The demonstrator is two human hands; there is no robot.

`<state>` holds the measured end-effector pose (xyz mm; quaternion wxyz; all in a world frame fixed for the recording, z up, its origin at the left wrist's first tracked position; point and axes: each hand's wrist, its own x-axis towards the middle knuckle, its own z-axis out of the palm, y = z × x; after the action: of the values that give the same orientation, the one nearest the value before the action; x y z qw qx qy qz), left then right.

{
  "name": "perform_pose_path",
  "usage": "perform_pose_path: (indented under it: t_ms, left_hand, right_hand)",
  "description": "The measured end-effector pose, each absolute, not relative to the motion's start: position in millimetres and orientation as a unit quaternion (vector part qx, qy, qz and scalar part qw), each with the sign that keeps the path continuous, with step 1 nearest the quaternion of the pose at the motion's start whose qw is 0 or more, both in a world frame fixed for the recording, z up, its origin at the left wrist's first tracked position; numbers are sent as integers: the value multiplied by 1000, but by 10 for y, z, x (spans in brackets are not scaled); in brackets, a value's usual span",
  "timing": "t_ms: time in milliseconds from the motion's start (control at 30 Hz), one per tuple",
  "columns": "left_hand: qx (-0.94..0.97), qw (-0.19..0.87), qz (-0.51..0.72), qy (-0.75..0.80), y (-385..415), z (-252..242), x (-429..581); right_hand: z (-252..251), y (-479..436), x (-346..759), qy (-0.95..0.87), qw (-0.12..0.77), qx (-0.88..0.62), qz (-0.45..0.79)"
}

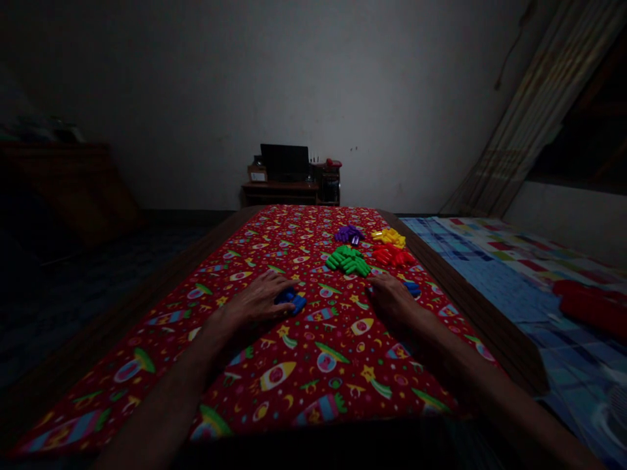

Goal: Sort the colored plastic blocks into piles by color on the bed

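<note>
Through the head camera I look down a long worktop [455, 307] in a dim room, covered with a red cloth [321, 333] printed with rockets, planets and stars. My left hand [264, 292] is palm down left of centre, its fingers curved about a small blue cluster [297, 303]; I cannot tell whether they grip it or merely rest against it. My right hand [390, 294] is low over the cloth, fingers bent downward; what they hold, if anything, I cannot see. Blue pieces [413, 288] lie just beside it, on its right.

Beyond the hands are four loose heaps: green pieces [349, 261] nearest the middle, red pieces [393, 255] to their right, purple pieces [348, 234] behind the green, and yellow pieces [390, 237] behind the red. Past the far end, a dark monitor [285, 162] stands on a small desk [279, 189] against a pale wall [196, 98].
</note>
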<state>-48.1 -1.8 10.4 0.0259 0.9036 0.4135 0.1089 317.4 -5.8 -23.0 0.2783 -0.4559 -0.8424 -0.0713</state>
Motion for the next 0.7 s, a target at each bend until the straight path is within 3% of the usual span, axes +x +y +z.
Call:
perform_pose_path:
  t_ms: [200,333,467,700]
  left_hand:
    - [886,44,158,433,29,15,-417]
    - [854,137,241,440,-13,3,-271]
    - [805,213,294,470,-44,-3,-149]
    - [825,233,286,429,-77,-5,-99]
  right_hand:
    - [-40,-195,2457,-903,287,-316,51]
    - [-127,-200,1889,-914,314,-253,51]
    - [-170,-115,1742,-903,333,-255,90]
    - [-9,15,2142,-879,312,-331,145]
